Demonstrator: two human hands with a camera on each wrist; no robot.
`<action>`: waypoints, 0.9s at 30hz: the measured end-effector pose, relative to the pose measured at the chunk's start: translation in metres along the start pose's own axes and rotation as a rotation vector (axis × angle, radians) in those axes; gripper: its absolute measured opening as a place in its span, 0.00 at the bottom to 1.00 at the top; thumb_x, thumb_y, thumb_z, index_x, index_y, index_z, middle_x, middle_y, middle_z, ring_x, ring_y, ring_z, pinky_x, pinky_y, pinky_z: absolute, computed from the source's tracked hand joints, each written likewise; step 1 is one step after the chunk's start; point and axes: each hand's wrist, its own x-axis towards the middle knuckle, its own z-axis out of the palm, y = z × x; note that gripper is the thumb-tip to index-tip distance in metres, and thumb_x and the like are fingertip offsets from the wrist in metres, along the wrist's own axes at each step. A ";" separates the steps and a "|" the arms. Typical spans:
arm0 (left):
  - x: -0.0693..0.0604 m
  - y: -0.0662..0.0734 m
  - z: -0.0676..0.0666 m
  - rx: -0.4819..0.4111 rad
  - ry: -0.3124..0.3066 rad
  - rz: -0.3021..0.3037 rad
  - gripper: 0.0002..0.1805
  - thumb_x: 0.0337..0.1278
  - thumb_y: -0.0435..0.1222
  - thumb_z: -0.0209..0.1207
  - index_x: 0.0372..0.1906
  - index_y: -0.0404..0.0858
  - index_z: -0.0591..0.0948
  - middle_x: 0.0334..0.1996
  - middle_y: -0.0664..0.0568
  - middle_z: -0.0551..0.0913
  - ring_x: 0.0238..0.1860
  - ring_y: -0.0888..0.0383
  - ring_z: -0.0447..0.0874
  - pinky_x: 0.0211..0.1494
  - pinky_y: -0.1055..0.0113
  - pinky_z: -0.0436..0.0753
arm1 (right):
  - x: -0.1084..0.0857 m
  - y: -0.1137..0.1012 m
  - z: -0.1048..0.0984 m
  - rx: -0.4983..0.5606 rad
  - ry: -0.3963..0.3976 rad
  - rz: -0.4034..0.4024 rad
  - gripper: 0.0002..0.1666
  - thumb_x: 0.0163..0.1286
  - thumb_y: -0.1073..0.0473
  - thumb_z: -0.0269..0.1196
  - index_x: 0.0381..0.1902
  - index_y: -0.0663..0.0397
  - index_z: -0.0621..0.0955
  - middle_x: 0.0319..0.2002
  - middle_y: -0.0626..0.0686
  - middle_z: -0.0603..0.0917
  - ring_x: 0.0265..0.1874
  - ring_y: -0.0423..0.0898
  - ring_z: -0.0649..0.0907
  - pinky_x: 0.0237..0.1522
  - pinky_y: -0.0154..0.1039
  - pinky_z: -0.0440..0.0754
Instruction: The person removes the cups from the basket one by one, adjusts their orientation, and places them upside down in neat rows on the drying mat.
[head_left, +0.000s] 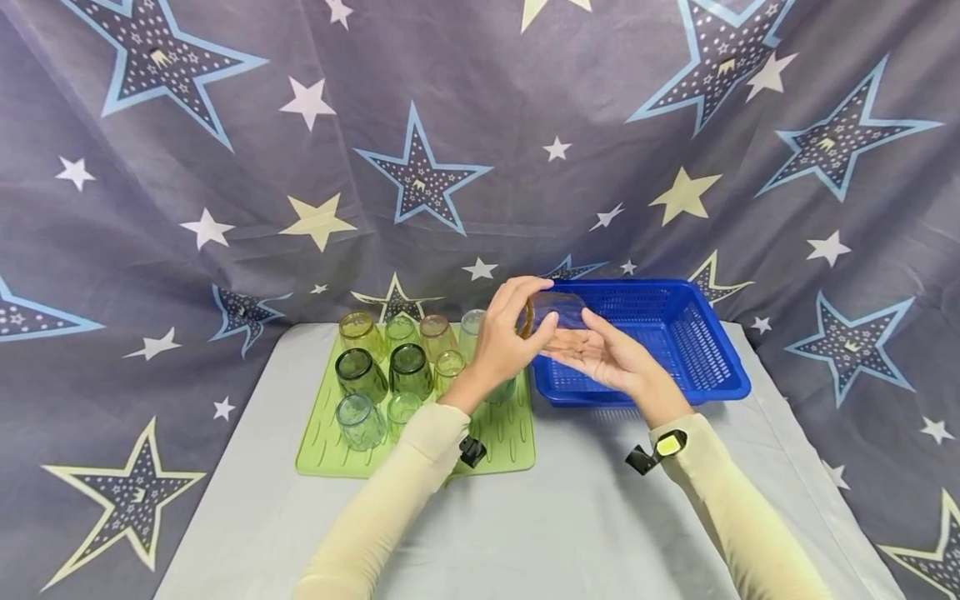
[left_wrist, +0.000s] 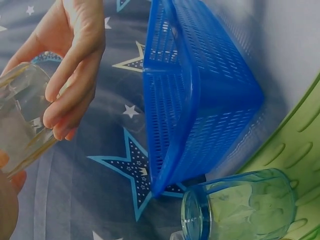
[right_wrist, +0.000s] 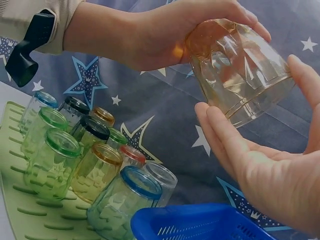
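Note:
A clear amber-tinted drinking glass [right_wrist: 240, 70] is held tilted in the air, above the near left part of the blue basket in the head view. My left hand [head_left: 506, 329] grips one end of it, fingers and thumb wrapped around. At the other end is my right hand [head_left: 611, 358], palm up, its thumb and fingertips on opposite sides of the rim. In the left wrist view the right hand [left_wrist: 75, 65] sits at the top, beside the glass [left_wrist: 22, 115]. Only part of the left hand [left_wrist: 7, 205] shows there.
A blue perforated basket [head_left: 731, 379] stands at the right of the table. On the left, several coloured glasses [head_left: 362, 421] stand upside down in rows on a green drying mat [head_left: 322, 454]. A star-patterned curtain [head_left: 450, 67] hangs behind the white table [head_left: 555, 525].

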 end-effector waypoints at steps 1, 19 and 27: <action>0.001 0.000 0.000 -0.001 0.007 0.003 0.22 0.64 0.43 0.61 0.60 0.41 0.80 0.57 0.47 0.82 0.53 0.52 0.78 0.55 0.58 0.79 | 0.000 0.000 0.000 -0.005 -0.006 0.000 0.33 0.80 0.45 0.48 0.59 0.72 0.79 0.62 0.66 0.81 0.63 0.59 0.81 0.65 0.43 0.80; 0.003 -0.002 -0.005 0.064 0.098 0.095 0.11 0.63 0.37 0.60 0.45 0.38 0.86 0.43 0.47 0.87 0.47 0.52 0.85 0.52 0.62 0.84 | 0.008 0.004 -0.002 0.015 -0.082 0.048 0.35 0.82 0.44 0.46 0.63 0.73 0.76 0.66 0.67 0.77 0.68 0.60 0.77 0.72 0.44 0.72; 0.001 -0.004 -0.007 0.108 0.109 0.101 0.09 0.60 0.38 0.61 0.40 0.39 0.88 0.40 0.50 0.88 0.42 0.55 0.86 0.45 0.64 0.85 | 0.008 0.003 0.000 -0.057 0.026 0.005 0.21 0.81 0.52 0.50 0.61 0.62 0.70 0.61 0.64 0.81 0.63 0.57 0.82 0.67 0.46 0.78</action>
